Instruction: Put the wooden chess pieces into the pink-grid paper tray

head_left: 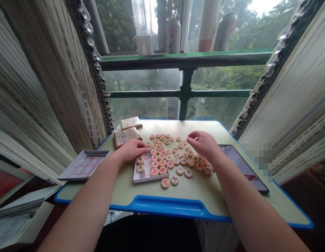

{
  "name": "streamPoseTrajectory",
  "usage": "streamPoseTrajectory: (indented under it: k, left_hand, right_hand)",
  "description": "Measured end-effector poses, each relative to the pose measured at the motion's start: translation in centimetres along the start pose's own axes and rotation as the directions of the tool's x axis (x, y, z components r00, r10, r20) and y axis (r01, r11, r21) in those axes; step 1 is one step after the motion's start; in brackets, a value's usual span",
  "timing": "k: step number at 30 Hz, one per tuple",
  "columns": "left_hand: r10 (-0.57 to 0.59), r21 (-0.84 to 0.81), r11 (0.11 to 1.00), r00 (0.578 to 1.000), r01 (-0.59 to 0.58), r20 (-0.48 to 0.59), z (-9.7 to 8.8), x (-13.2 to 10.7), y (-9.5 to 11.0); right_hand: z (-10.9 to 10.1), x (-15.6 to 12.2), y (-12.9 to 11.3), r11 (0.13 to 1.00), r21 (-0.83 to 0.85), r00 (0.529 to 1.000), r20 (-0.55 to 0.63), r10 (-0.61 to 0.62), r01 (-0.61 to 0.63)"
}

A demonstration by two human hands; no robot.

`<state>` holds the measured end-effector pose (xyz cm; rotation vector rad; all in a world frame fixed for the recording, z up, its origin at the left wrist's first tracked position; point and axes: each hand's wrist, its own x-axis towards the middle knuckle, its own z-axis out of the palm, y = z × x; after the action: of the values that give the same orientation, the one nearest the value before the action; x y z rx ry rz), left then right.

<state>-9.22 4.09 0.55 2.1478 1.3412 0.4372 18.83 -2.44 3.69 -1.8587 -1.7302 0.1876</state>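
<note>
A shallow white box (151,179) holds xiangqi pieces: two columns with red characters (154,163) on its right side and pieces with black characters (140,168) along its left wall. My left hand (131,149) is at the box's far left corner, its fingers closed on a xiangqi piece that they mostly cover. To the right of the box, many loose round pieces (183,161) lie spread on the table. Over their right edge hangs my right hand (203,142), thumb and forefinger brought together; whatever is between them cannot be made out.
The box's lid or second tray (85,164) lies at the left table edge. Two small patterned boxes (127,136) sit behind my left hand. A tablet (242,168) rests at the right, partly behind my forearm. Curtains (285,80) flank the table (152,196); cans (173,36) stand on the window ledge.
</note>
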Motion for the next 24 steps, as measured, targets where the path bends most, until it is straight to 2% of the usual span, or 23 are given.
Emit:
streamPoseTrajectory:
  k: [4,8,16,19,24]
  left_hand:
    - [-0.008,0.009,1.0,1.0,0.008,-0.019,0.0,0.3,-0.3]
    - [-0.014,0.007,1.0,0.99,0.015,-0.138,0.3,0.7,-0.5]
    - [-0.028,0.006,0.999,0.914,0.033,-0.405,1.0,1.3,-1.0]
    - [-0.027,-0.001,1.0,0.903,0.029,-0.428,1.1,1.4,-1.1]
    - [-0.005,0.021,1.0,0.911,0.015,-0.412,1.3,1.5,-1.0]
  right_hand:
    - [0.0,0.1,0.2,1.0,-0.013,1.0,0.005,0.023,-0.022]
    - [0.0,0.1,0.2,0.999,-0.033,0.999,0.004,0.042,-0.042]
    - [0.3,0.1,-0.1,1.0,-0.008,1.0,-0.007,0.021,-0.021]
    - [0.5,0.0,-0.1,1.0,0.002,1.0,-0.011,0.009,-0.008]
    - [1.0,0.1,0.2,0.999,-0.001,0.999,-0.018,-0.051,0.051]
